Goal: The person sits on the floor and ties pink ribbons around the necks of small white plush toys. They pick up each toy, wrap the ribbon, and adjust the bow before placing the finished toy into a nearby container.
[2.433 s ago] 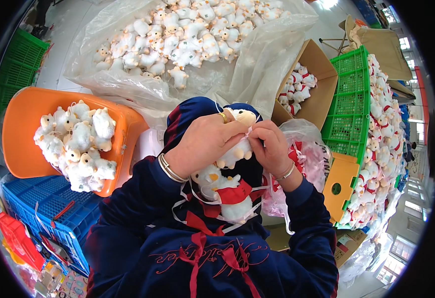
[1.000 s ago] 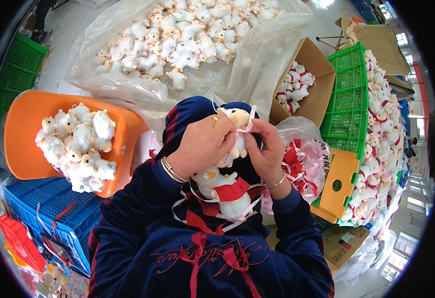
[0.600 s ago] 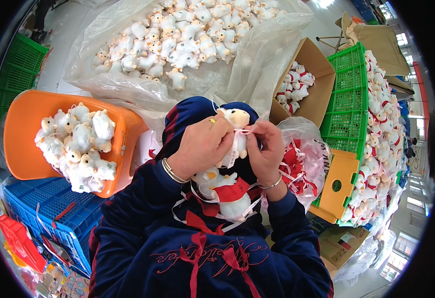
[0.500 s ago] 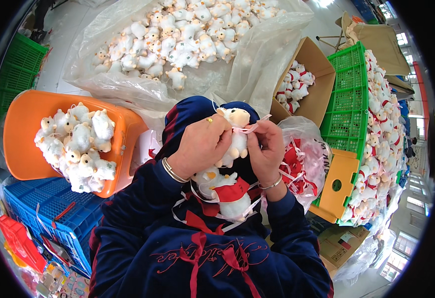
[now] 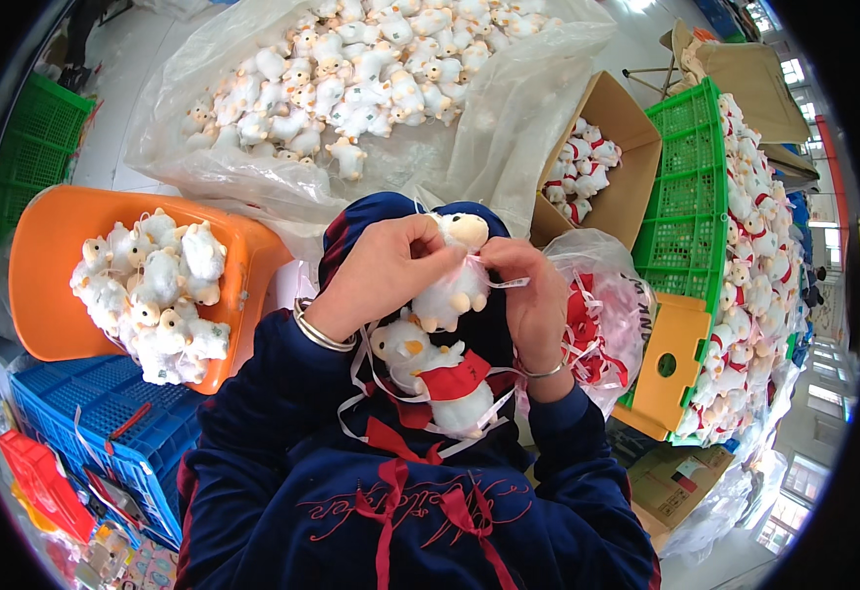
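Observation:
Over my lap, a small white plush sheep (image 5: 448, 297) with a cream face is upright between my hands. A thin pale pink ribbon (image 5: 509, 283) runs across its neck. My left hand (image 5: 396, 264) is closed at the neck, its thumb and fingers pinching the ribbon. From the other side my right hand (image 5: 530, 295) pinches the ribbon as well, with a loose end sticking out past the fingers. Below lies another plush sheep (image 5: 405, 352) on my lap, with a red cloth piece (image 5: 456, 378) and white ribbons around its body.
Left stands an orange chair (image 5: 49, 275) holding several plush sheep, above a blue crate (image 5: 106, 433). Ahead, a plastic sheet (image 5: 420, 162) bears a pile of them. To the right are a cardboard box (image 5: 636, 147), a bag of red pieces (image 5: 627, 324) and a green crate (image 5: 681, 187).
My left hand has shifted its fingers in to the ribbon at the sheep's neck. My right hand has turned, fingers closer to the neck. The upper sheep has tilted slightly.

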Demonstrator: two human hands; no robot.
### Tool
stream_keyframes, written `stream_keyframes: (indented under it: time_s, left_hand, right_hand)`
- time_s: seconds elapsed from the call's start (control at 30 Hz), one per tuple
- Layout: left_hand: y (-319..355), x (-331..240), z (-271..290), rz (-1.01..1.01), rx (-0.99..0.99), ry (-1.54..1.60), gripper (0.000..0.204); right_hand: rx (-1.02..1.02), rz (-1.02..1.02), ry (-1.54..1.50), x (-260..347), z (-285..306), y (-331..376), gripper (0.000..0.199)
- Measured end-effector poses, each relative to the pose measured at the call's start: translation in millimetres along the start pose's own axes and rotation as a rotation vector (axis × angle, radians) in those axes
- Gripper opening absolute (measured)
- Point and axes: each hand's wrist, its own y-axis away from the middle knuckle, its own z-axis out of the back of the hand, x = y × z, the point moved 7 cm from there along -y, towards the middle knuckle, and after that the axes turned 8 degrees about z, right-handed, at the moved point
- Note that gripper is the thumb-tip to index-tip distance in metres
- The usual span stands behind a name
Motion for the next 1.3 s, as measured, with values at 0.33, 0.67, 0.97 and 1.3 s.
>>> stream_keyframes:
  time_s: [0.33, 0.67, 0.97, 1.3]
  left_hand:
    - [18, -22, 4, -0.047, 0.123, -0.163, 0.022]
    - [32, -16, -3, -0.122, -0.112, -0.239, 0.018]
    - [36, -9, -10, -0.186, -0.163, -0.128, 0.015]
    - [29, 1, -5, -0.190, -0.256, -0.066, 0.023]
  right_hand:
    - [0.019, -0.175, 0.376, -2, -8, 8, 0.017]
    - [0.201, -0.085, 0.452, 11, -22, 7, 0.021]
    - [0.113, -0.097, 0.530, 8, -22, 9, 0.011]
    - [0.015, -0.170, 0.400, 5, -28, 12, 0.012]
